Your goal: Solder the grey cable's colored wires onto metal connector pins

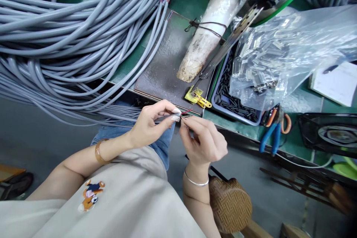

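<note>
Holds a grey cable (pixel 161 119) in a closed pinch of the left hand (pixel 147 124), with white coverings over the thumb and forefinger tips. Closes the fingertips of the right hand (pixel 205 139) on the base of thin wires (pixel 187 111) at the cable's end; cannot tell exactly which strands lie in this pinch. Positions the cable's end at the front edge of the dark board (pixel 164 63), near its front right corner. Exhibits a slim, smooth grey jacket, partly hidden by fingers, and fine strands, the clearest red and pointing right. Includes a yellow clip (pixel 203 101) at that same corner. Places a blue-grey tray (pixel 237 115) just right of the board, along the front edge of the green bench (pixel 245 130). Contains short black pieces (pixel 237 108), heaped loosely. Lays a clear plastic bag (pixel 295 63) partly over the tray, filled with many small transparent parts (pixel 256 44) and a few metallic ones (pixel 264 86). Sets blue-handled pliers (pixel 270 137) beside the tray, handles projecting past the bench's front edge.
</note>
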### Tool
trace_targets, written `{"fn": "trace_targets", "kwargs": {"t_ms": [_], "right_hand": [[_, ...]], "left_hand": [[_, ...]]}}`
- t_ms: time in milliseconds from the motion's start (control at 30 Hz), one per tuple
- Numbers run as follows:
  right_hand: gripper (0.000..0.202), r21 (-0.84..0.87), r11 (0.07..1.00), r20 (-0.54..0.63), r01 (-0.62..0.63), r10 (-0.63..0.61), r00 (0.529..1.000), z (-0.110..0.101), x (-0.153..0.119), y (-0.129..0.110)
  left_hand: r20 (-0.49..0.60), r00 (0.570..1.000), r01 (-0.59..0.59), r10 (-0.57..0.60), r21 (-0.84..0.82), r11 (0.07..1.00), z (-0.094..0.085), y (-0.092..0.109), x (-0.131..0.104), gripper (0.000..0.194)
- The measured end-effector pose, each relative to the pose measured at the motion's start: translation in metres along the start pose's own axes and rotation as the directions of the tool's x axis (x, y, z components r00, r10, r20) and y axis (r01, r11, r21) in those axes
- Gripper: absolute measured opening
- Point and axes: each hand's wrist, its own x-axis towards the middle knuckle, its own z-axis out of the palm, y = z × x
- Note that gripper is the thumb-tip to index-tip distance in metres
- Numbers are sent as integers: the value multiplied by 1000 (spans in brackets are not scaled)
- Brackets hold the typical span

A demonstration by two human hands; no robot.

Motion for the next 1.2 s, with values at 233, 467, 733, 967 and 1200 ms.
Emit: {"fn": "trace_targets", "kwargs": {"t_ms": [233,467,733,967,1200], "right_hand": [[34,167,985,-59,-36,47,997,13,-3,-7],[33,130,990,-8,-60,61,998,4,-5,-5],[23,148,973,57,-174,167,984,0,-4,-4],[15,395,740,65,-544,569,820,15,-3,-13],[14,605,457,228,-652,685,692,16,5,-11]], "left_hand": [[119,988,127,-94,-309,942,-13,-4,1,24],[112,994,8,10,-161,987,-14,-4,3,12],[178,983,34,-43,53,998,-10,0,5,15],[135,982,159,-133,-206,965,-2,0,7,24],[21,996,94,-92,-126,988,4,11,10,14]]}}
